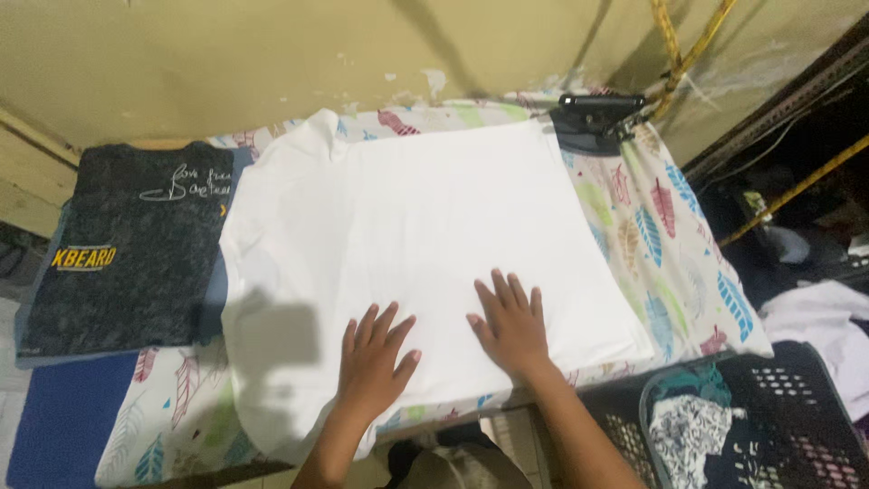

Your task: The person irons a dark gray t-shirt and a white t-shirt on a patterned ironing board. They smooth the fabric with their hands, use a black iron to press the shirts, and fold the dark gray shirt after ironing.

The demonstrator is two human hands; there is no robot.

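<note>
A white garment [425,226] lies spread flat on a table covered by a cloth with a coloured feather print [652,235]. My left hand [373,355] rests palm down on the garment's near edge, fingers apart. Just to its right, my right hand [511,323] also presses flat on the white fabric with fingers spread. Neither hand holds anything. One sleeve of the garment [299,140] sticks out at the far left corner.
A folded dark grey shirt with printing [127,244] lies at the left on a blue cloth [63,417]. A black iron [593,113] sits at the table's far right corner. A dark laundry basket with clothes [751,426] stands at the lower right.
</note>
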